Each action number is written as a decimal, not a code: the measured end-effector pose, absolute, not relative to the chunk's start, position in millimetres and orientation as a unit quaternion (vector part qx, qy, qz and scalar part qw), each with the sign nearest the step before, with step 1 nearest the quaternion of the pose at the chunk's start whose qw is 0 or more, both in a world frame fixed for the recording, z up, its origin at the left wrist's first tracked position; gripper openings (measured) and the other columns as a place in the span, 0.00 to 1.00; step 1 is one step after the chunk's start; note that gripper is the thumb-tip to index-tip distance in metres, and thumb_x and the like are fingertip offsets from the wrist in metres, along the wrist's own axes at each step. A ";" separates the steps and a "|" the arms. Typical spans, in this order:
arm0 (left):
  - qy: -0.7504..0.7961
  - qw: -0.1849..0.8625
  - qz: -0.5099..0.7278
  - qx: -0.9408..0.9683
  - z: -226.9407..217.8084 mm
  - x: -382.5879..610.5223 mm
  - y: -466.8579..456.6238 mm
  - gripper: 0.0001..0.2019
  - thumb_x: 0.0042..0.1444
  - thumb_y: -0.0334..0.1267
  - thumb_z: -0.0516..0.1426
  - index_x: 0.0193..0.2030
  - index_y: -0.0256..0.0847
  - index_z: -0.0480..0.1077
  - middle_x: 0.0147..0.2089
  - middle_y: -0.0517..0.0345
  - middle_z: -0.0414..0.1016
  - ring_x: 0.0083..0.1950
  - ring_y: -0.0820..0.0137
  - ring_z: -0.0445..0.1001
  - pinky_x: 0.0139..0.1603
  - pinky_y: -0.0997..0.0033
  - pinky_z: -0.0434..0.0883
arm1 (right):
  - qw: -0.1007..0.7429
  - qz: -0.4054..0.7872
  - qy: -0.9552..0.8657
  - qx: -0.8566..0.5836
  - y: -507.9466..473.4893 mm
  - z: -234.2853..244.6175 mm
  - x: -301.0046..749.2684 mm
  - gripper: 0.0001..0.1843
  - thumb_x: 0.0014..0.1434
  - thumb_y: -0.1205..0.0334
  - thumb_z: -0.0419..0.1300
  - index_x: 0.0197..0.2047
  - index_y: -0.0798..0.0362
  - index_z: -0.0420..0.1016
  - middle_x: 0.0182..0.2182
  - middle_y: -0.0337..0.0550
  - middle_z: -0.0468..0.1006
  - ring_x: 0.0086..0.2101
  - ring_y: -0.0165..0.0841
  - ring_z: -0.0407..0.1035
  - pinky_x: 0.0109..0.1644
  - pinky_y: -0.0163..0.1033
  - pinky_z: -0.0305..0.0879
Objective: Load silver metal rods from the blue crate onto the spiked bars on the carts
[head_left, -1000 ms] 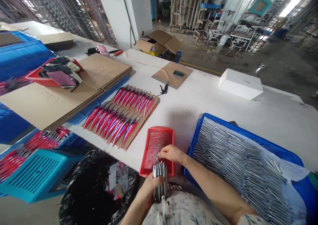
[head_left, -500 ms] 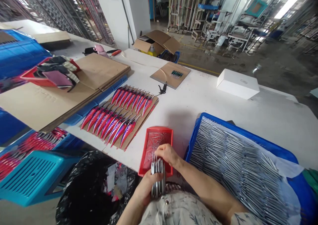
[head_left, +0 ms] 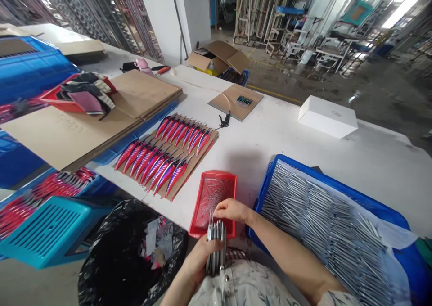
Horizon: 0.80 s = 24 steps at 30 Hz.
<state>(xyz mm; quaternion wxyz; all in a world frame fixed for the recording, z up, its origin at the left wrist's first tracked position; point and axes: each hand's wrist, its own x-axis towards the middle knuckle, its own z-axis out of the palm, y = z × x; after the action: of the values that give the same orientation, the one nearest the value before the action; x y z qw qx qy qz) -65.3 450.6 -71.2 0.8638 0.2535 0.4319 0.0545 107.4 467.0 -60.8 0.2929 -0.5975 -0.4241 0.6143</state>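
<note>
Upright in my left hand (head_left: 200, 256) is a bundle of silver metal fishing lure bodies (head_left: 216, 238), fingers and thumb closed around it. Thin wires (head_left: 211, 217) stick up from the top of the bundle. My right hand (head_left: 232, 210) pinches at these wires with thumb and forefinger, just above the lure bodies; the exact grip is too small to see clearly. Both hands are at the near end of a red tray (head_left: 196, 207), in which loose thin wires (head_left: 212, 191) lie tangled.
At right, a blue crate (head_left: 337, 178) holds rows of silver lure bodies. Pink-purple lures (head_left: 158, 168) lie on cardboard at left. A black-lined bin (head_left: 101, 247) stands below the table edge. Farther back are a white box (head_left: 327, 117) and a black clamp-like tool (head_left: 225, 119).
The whole view has shifted slightly. My right hand stays pinched at the top of the bundle with only a small movement, and my left hand keeps its hold.
</note>
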 end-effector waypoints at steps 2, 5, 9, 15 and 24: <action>0.432 0.862 0.054 0.259 -71.7 -65.3 449.3 0.14 0.31 0.38 0.64 0.27 0.34 0.71 0.22 0.57 0.71 0.24 0.70 0.67 0.29 0.68 0.64 | 0.298 0.638 -0.411 -0.580 463.2 -58.9 100.4 0.06 0.44 0.64 0.58 0.25 0.57 0.74 0.18 0.34 0.68 0.22 0.24 0.59 0.27 0.29 0.54; 0.424 0.865 0.052 0.265 -71.6 -63.7 449.4 0.14 0.31 0.38 0.64 0.28 0.33 0.71 0.21 0.57 0.71 0.24 0.70 0.67 0.28 0.69 0.64 | 0.323 0.631 -0.369 -0.601 459.4 -56.3 89.0 0.04 0.42 0.65 0.59 0.21 0.57 0.73 0.15 0.33 0.65 0.19 0.24 0.57 0.23 0.29 0.51; 0.418 0.866 0.051 0.269 -70.1 -60.8 451.5 0.12 0.35 0.38 0.62 0.27 0.33 0.71 0.21 0.57 0.72 0.23 0.70 0.66 0.27 0.69 0.63 | 0.370 0.616 -0.278 -0.638 462.0 -55.8 78.0 0.02 0.38 0.68 0.57 0.18 0.57 0.70 0.12 0.32 0.62 0.17 0.23 0.55 0.21 0.29 0.50; 0.400 0.874 0.042 0.272 -65.6 -63.3 446.9 0.12 0.32 0.35 0.63 0.27 0.34 0.70 0.21 0.57 0.71 0.24 0.70 0.67 0.27 0.70 0.63 | 0.430 0.541 -0.263 -0.673 484.9 -62.4 117.6 0.06 0.45 0.65 0.54 0.21 0.57 0.69 0.19 0.35 0.68 0.24 0.25 0.60 0.30 0.31 0.56; 0.385 0.888 0.042 0.250 -60.7 -61.2 448.9 0.12 0.34 0.35 0.62 0.29 0.34 0.71 0.22 0.57 0.71 0.22 0.72 0.66 0.26 0.72 0.62 | 0.348 0.713 -0.307 -0.525 468.1 -62.5 99.1 0.08 0.42 0.61 0.61 0.24 0.58 0.73 0.20 0.37 0.71 0.23 0.26 0.63 0.32 0.33 0.59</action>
<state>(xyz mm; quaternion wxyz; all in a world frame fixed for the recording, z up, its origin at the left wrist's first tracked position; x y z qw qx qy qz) -61.2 448.9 -60.7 0.8877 0.2496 0.3845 0.0421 99.1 468.1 -62.5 0.3481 -0.5247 -0.3073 0.7135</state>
